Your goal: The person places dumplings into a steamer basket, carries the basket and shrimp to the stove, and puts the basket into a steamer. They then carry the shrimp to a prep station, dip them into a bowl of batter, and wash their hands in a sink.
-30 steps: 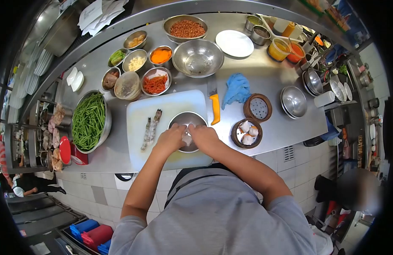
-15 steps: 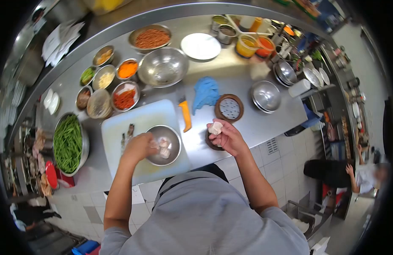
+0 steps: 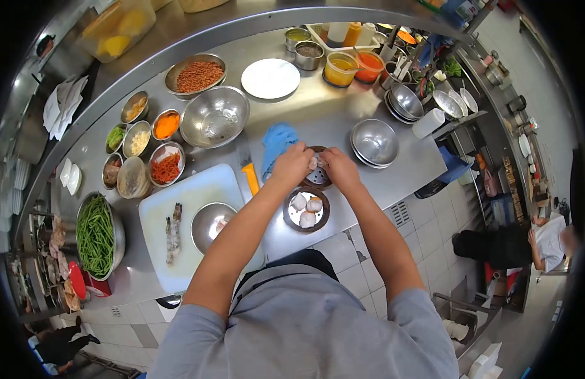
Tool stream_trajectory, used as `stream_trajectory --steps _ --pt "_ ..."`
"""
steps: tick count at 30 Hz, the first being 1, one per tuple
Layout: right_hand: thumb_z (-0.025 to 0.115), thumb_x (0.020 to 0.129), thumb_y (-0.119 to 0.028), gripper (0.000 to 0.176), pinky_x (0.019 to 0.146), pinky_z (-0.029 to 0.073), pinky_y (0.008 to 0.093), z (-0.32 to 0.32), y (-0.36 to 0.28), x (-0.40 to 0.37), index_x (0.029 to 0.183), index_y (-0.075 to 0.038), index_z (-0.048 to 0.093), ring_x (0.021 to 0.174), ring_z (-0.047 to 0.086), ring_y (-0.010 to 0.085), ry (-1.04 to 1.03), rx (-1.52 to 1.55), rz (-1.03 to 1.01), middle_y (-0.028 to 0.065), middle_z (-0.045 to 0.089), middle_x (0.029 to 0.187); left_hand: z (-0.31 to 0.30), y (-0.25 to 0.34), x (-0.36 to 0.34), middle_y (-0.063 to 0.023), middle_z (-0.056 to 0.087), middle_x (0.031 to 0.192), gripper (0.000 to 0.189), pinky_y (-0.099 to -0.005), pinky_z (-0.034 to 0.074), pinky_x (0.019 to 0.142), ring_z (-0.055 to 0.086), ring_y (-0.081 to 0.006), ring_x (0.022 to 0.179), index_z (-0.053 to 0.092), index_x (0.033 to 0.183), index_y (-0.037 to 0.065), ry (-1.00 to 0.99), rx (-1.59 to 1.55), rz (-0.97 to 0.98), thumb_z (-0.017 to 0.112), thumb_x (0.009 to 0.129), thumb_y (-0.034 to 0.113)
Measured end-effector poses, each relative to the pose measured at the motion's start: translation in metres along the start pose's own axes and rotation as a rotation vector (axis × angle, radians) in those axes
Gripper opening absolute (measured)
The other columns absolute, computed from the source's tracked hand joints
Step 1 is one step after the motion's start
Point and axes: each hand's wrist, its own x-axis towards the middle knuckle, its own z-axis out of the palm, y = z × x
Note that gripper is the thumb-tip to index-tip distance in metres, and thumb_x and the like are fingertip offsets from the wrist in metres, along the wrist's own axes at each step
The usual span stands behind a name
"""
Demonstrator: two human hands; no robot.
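Note:
My left hand (image 3: pixel 292 165) and my right hand (image 3: pixel 340 169) meet over the far bamboo steamer basket (image 3: pixel 319 179), which has a perforated liner. Together their fingertips pinch a small pale dumpling (image 3: pixel 314 162) just above it. Closer to me, a second steamer basket (image 3: pixel 306 210) holds three pale dumplings. On the white cutting board (image 3: pixel 178 196) to the left stands a steel bowl (image 3: pixel 210 224) with a few pale pieces inside, and raw shrimp (image 3: pixel 173 232) lie beside it.
An orange-handled knife (image 3: pixel 249 178) and a blue cloth (image 3: pixel 276 139) lie by the board. A bowl of green beans (image 3: pixel 96 235), small ingredient bowls (image 3: pixel 166 167), a large steel bowl (image 3: pixel 214 117), a white plate (image 3: pixel 270 78) and stacked bowls (image 3: pixel 374 142) crowd the counter. A person (image 3: pixel 545 240) crouches at right.
Both hands left the steel bowl on the cutting board; the right went to the near steamer basket first, then both came together over the far basket with a dumpling.

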Motion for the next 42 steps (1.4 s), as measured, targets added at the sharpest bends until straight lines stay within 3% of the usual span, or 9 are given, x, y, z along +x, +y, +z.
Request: stream_trajectory --steps 11,16,18,22,26,30,32,38,42 --pt "0.060 0.079 0.002 0.031 0.083 0.052 0.0441 0.012 0.007 -0.003 0.108 -0.007 0.063 0.099 0.062 0.0366 0.132 0.117 0.081 0.0155 0.058 0.109 0.018 0.001 0.000 -0.0126 0.055 0.124 0.043 -0.0437 0.054 0.088 0.058 -0.0328 0.111 0.064 0.120 0.012 0.040 0.092 -0.043 0.068 0.078 0.005" --pt "0.064 0.081 0.002 0.032 0.076 0.053 0.0386 -0.004 -0.021 -0.016 0.112 -0.007 0.061 0.091 0.064 0.0306 0.052 0.375 0.187 0.0132 0.059 0.105 -0.051 -0.014 -0.072 -0.0152 0.060 0.122 0.040 -0.0387 0.052 0.086 0.060 -0.0285 0.112 0.061 0.127 0.008 0.191 -0.263 -0.152 0.060 0.087 0.002" --pt "0.066 0.082 -0.001 0.034 0.074 0.054 0.0357 -0.009 -0.058 -0.021 0.115 -0.007 0.061 0.086 0.065 0.0275 -0.048 0.464 0.230 0.0115 0.061 0.103 -0.083 -0.050 -0.127 -0.0144 0.068 0.109 0.028 -0.0348 0.052 0.081 0.065 -0.0231 0.096 0.067 0.118 0.004 0.183 -0.507 -0.379 0.063 0.090 0.007" --pt "0.065 0.084 0.001 0.041 0.081 0.054 0.0370 -0.003 -0.151 -0.022 0.124 -0.009 0.059 0.091 0.065 0.0283 -0.433 0.577 -0.041 0.0129 0.063 0.111 -0.150 -0.106 -0.240 -0.0117 0.074 0.090 0.025 -0.0326 0.052 0.074 0.067 -0.0205 0.077 0.072 0.106 0.000 0.021 -0.335 -0.738 0.072 0.086 0.016" --pt "0.062 0.081 0.001 0.042 0.092 0.052 0.0405 0.055 -0.239 -0.019 0.123 -0.005 0.060 0.113 0.059 0.0313 -0.468 0.540 -0.586 0.0169 0.059 0.129 -0.151 -0.096 -0.295 -0.0167 0.072 0.087 0.028 -0.0401 0.053 0.074 0.070 -0.0307 0.081 0.073 0.101 0.003 -0.075 -0.294 -0.711 0.073 0.082 0.024" --pt "0.062 0.080 -0.002 0.041 0.090 0.053 0.0415 0.111 -0.266 -0.012 0.121 -0.005 0.060 0.110 0.061 0.0330 -0.465 0.265 -0.720 0.0167 0.059 0.127 -0.139 -0.066 -0.289 -0.0173 0.072 0.089 0.033 -0.0440 0.054 0.077 0.069 -0.0349 0.085 0.073 0.094 0.004 -0.214 -0.128 -0.746 0.077 0.077 0.032" --pt "0.062 0.081 -0.004 0.039 0.089 0.054 0.0427 0.125 -0.270 -0.004 0.120 -0.006 0.061 0.106 0.063 0.0343 -0.685 0.105 -0.634 0.0165 0.059 0.124 -0.135 -0.062 -0.287 -0.0172 0.072 0.090 0.034 -0.0447 0.055 0.078 0.069 -0.0358 0.086 0.073 0.093 0.005 -0.255 -0.103 -0.758 0.078 0.077 0.035" --pt "0.066 0.078 0.003 0.042 0.079 0.054 0.0371 0.075 -0.247 -0.014 0.118 -0.004 0.055 0.093 0.066 0.0266 -0.451 0.570 -0.323 0.0127 0.061 0.117 -0.116 -0.062 -0.281 -0.0173 0.072 0.098 0.043 -0.0464 0.056 0.081 0.070 -0.0359 0.090 0.070 0.103 0.009 -0.279 0.012 -0.791 0.075 0.079 0.045" --pt "0.066 0.088 0.001 0.044 0.072 0.051 0.0252 0.039 -0.189 -0.030 0.127 -0.008 0.048 0.093 0.061 0.0111 -0.568 1.412 0.290 0.0051 0.063 0.113 -0.088 -0.072 -0.276 -0.0177 0.071 0.100 0.042 -0.0477 0.055 0.083 0.069 -0.0358 0.093 0.067 0.108 0.009 -0.302 0.043 -0.648 0.072 0.079 0.039"
